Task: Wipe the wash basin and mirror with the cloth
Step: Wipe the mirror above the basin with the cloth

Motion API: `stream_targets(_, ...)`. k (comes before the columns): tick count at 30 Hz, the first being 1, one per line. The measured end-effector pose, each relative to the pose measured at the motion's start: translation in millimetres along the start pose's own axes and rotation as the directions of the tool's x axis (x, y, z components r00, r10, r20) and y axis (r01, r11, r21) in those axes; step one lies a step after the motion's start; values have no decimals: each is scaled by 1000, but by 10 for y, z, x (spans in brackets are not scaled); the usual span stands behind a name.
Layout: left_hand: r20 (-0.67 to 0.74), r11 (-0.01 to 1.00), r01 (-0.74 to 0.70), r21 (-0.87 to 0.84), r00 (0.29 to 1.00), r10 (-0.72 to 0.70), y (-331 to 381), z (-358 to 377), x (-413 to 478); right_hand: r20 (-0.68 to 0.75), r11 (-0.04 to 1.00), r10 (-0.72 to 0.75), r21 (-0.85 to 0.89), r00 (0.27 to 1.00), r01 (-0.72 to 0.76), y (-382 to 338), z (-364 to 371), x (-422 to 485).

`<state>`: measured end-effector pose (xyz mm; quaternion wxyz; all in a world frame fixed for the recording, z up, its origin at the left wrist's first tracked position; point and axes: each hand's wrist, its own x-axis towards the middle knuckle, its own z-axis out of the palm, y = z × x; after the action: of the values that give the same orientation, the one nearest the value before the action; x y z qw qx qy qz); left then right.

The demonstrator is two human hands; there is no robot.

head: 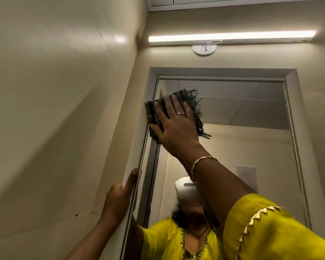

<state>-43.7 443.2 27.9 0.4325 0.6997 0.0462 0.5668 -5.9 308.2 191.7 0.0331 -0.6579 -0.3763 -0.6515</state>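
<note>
A tall mirror (251, 147) in a pale frame fills the wall ahead. My right hand (174, 124) lies flat on a dark striped cloth (193, 107) with a frayed fringe, pressing it against the glass at the upper left, next to the frame. My left hand (120, 196) grips the mirror's left frame edge (137, 158) lower down, fingers wrapped round it. The wash basin is out of view. In the glass I see the reflection of a person in a yellow top wearing a white headset.
A lit tube light (231, 36) runs above the mirror, with a round white fitting (204, 49) under it. A beige tiled wall (54, 109) stands close on the left. My yellow sleeve (274, 231) covers the lower right.
</note>
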Motion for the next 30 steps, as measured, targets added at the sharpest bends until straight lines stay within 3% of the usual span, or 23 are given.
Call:
stream_targets(6, 20, 1000, -3, -5, 1000, 3, -31, -21, 19, -63, 999, 42, -1, 997, -42, 413, -53, -274)
stream_targets(21, 20, 1000, 5, -10, 1000, -5, 25, -7, -12, -108, 934, 331, -107, 937, -342, 1672, -406, -810)
stream_targets(25, -119, 998, 62, -26, 991, -65, -144, 78, 31, -157, 880, 438, -127, 885, -458, 1721, -399, -956)
stream_targets(27, -116, 991, 96, -95, 987, -107, -173, 103, 11, -184, 840, 508, -112, 842, -531, 1629, -353, -991)
stream_targets(30, -100, 993, 51, -104, 993, -62, -88, 91, -8, -203, 802, 575, -54, 792, -596, 1412, -292, -999)
